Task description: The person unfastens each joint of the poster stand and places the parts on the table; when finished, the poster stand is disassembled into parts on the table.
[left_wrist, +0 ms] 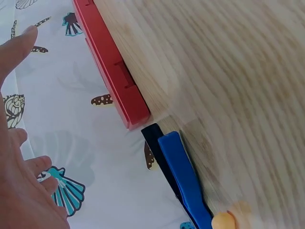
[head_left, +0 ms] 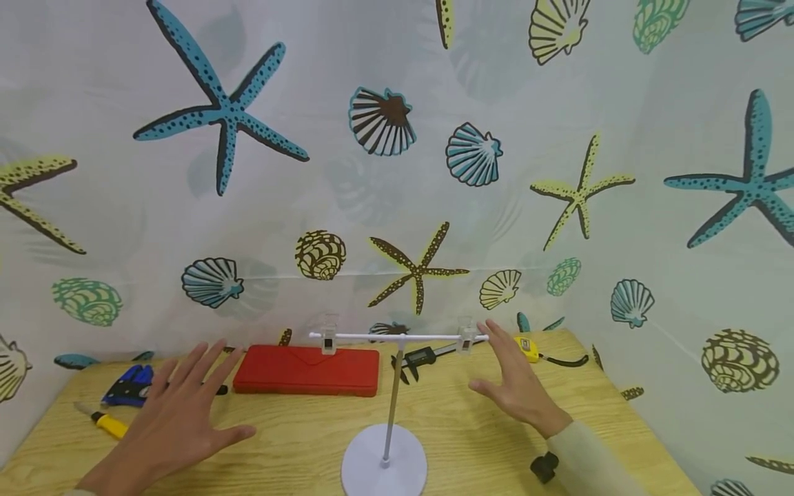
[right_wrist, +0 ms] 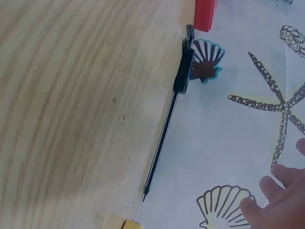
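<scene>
In the head view my left hand (head_left: 176, 420) is held over the left of the table, fingers spread and holding nothing. It partly covers a blue-and-black handled tool (head_left: 129, 386) and a yellow-handled knife (head_left: 110, 424). A red case (head_left: 307, 370) lies just beyond its fingertips. My right hand (head_left: 517, 382), also with nothing in it, is spread out on the other side, nearest the digital caliper (head_left: 420, 357) and a yellow tape measure (head_left: 527, 349). Between the hands stands a white stand (head_left: 384, 461) with a round base, a pole and a crossbar carrying two clear clips.
The wooden table (head_left: 298, 441) backs onto a white sheet (head_left: 397, 207) printed with starfish and shells, which also rises along its right side. A small black object (head_left: 544, 467) lies beside the right sleeve (head_left: 589, 461). The tape measure's black strap (head_left: 566, 362) trails rightward.
</scene>
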Available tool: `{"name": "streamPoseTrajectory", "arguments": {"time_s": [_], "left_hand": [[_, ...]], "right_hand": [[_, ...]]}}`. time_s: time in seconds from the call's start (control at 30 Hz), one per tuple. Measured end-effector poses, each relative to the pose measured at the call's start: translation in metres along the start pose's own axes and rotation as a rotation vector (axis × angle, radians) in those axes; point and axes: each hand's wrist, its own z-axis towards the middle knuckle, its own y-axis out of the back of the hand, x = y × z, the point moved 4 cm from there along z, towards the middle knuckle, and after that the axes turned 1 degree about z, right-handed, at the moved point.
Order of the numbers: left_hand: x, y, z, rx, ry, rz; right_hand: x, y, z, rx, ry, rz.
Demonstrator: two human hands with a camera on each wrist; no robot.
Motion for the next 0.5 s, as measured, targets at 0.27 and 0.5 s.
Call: {"name": "streamPoseTrajectory", "arguments": {"time_s": [0.27,0.5], "left_hand": [[-0.007,0.013,0.007,0.0,0.0,-0.088],[-0.022,0.027,0.016,0.027,0.041,-0.176]], "right_hand": [[0.019,-0.004,0.003,-0.013,0.006,0.122],[0.034,-0.001,0.005,-0.02,-0.001,0.29]]}}
